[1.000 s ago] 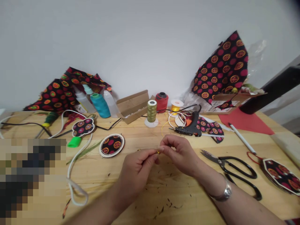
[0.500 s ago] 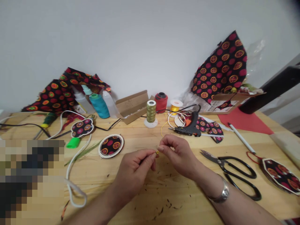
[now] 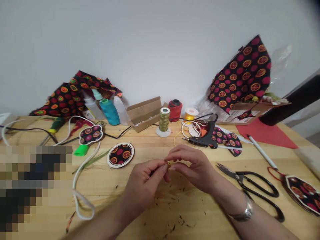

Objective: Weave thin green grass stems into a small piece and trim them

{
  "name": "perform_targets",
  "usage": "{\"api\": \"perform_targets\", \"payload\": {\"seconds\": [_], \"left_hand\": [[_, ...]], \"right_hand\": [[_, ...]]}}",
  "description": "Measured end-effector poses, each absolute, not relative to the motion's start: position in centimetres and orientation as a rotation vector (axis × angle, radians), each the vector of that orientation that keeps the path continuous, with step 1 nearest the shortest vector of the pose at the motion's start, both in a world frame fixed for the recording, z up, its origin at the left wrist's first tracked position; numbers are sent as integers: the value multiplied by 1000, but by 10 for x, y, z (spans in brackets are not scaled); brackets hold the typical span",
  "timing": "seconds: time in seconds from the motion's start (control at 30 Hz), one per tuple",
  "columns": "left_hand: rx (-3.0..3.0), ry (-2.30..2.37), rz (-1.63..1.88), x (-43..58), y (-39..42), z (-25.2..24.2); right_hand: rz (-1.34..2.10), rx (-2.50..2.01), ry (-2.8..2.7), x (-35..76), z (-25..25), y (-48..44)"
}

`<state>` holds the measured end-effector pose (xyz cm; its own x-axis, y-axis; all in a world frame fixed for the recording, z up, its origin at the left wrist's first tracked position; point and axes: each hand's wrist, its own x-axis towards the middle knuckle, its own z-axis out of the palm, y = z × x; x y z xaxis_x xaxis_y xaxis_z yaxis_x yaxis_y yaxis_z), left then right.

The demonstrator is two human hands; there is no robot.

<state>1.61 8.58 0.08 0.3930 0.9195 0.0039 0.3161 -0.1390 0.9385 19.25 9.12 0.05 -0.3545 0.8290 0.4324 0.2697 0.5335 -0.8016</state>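
My left hand point(image 3: 147, 178) is closed in a pinch, thumb against forefinger, on a small yellow piece point(image 3: 169, 163) that pokes out at the fingertips. Most of that piece is covered, so its kind is unclear. Around its right side my right hand point(image 3: 192, 166) curves with thumb and fingers apart, the fingertips close to the piece. Whether they touch it I cannot tell. A wide bracelet sits on the right wrist. Beyond the hands lies a black glue gun point(image 3: 203, 138), and black-handled scissors point(image 3: 250, 186) rest to the right.
Farther back stand an olive thread spool point(image 3: 164, 120), a red spool point(image 3: 175, 110), a teal spool point(image 3: 110, 111) and an opened cardboard box point(image 3: 146, 115). A round fabric-covered ornament point(image 3: 121, 155) lies left, near a white cord point(image 3: 76, 200). Dark scraps are scattered before me.
The right thumb and forefinger have parted from their pinch, and the right hand has come closer around the yellow piece. The left hand keeps its pinch. The view has shifted slightly.
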Motion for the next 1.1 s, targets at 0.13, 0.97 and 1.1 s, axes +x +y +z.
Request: {"api": "perform_targets", "payload": {"seconds": [0.13,0.97,1.1], "left_hand": [[1658,1099,767,17,86,3],[1556,1058,777,15,87,2],[1539,1053,780,15,87,2]], "right_hand": [[783,-946,-1885,191,-1,92],[724,-977,-1858,192,0,91],[621,-923,-1950,192,-2,91]]}}
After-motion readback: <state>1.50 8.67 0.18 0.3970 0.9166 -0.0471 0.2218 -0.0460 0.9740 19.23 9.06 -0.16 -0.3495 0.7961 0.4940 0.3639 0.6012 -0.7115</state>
